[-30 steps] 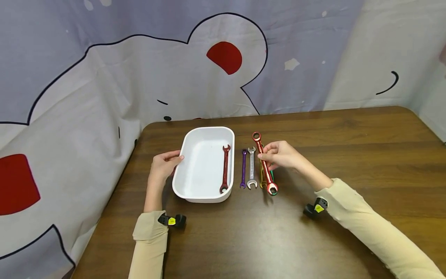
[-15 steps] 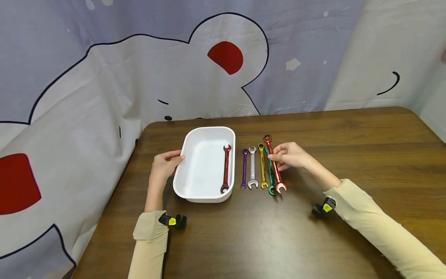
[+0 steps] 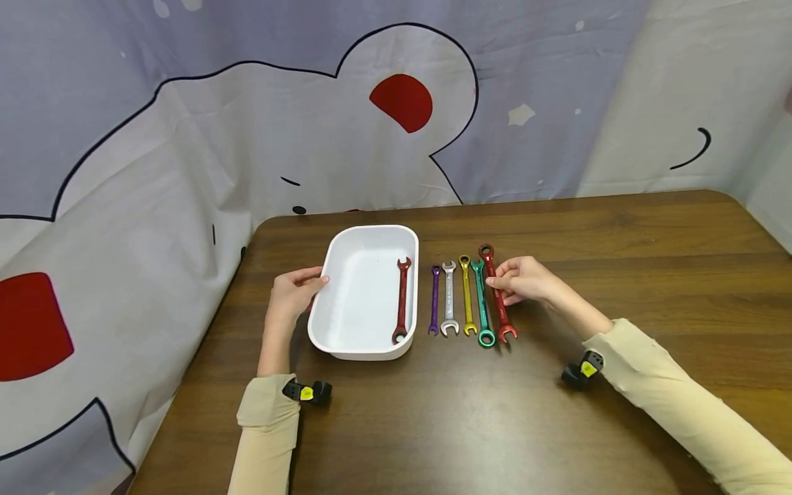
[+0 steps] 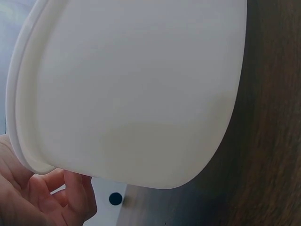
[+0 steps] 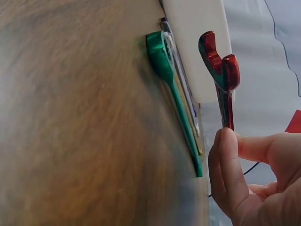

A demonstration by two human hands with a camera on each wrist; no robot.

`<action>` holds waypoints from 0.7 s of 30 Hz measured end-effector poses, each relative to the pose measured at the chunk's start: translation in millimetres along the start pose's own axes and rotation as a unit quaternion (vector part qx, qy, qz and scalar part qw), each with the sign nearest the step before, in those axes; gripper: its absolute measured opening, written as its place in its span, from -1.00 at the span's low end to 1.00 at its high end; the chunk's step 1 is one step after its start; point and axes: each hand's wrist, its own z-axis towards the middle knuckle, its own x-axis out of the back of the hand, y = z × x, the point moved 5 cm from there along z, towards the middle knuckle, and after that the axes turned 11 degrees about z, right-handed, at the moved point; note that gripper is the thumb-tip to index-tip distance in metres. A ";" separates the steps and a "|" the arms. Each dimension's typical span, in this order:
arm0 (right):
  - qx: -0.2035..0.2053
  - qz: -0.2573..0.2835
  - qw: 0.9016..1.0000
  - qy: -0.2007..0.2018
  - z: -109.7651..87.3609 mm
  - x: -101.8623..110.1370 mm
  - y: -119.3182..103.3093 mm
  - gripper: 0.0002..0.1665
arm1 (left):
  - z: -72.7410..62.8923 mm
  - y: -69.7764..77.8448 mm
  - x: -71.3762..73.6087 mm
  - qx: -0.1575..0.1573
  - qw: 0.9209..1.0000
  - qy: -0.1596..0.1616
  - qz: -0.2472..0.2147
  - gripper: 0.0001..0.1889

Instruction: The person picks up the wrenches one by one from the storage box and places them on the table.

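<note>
My left hand [image 3: 291, 297] grips the left rim of a white plastic tub [image 3: 361, 295], thumb over the edge and fingers outside; the left wrist view shows the tub's side wall [image 4: 136, 84]. Inside the tub, along its right wall, lies a dark red wrench [image 3: 401, 302]. My right hand [image 3: 526, 280] pinches a second red wrench [image 3: 497, 295] by its shank, open end toward me and ring end away. It is raised off the table in the right wrist view. Just left of it lies a green wrench [image 3: 481, 302], ring end toward me.
A yellow wrench [image 3: 467, 295], a silver wrench [image 3: 449, 299] and a small purple wrench [image 3: 435, 299] lie side by side between the tub and the green wrench. All are on a brown wooden table [image 3: 433, 426]. A printed curtain [image 3: 532, 82] hangs behind the table's far edge.
My right hand has carried the red wrench rightward, from over the yellow and green wrenches to the green one's right side, uncovering both. The left hand and tub stay in place.
</note>
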 end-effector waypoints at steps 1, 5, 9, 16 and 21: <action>-0.004 0.000 1.000 0.000 0.8 0.9 1.7 -0.68 | 0.2 0.0 0.1 0.001 1.000 0.000 0.000 -0.59; -0.018 0.000 1.000 -0.001 4.1 4.1 8.5 -0.71 | -0.3 -0.2 0.1 0.000 1.000 0.001 0.003 -0.58; -0.026 0.001 1.000 -0.001 6.3 6.5 12.7 -0.75 | -1.3 -1.1 -0.1 0.001 1.000 0.002 0.007 -0.58; -0.030 0.000 1.000 -0.005 12.3 9.1 16.1 -0.76 | -1.2 -0.1 0.6 -0.005 1.000 0.002 0.005 -0.57; -0.036 -0.013 0.999 -0.006 15.3 10.9 16.1 -0.74 | -1.4 0.2 0.8 -0.004 1.000 0.003 0.004 -0.57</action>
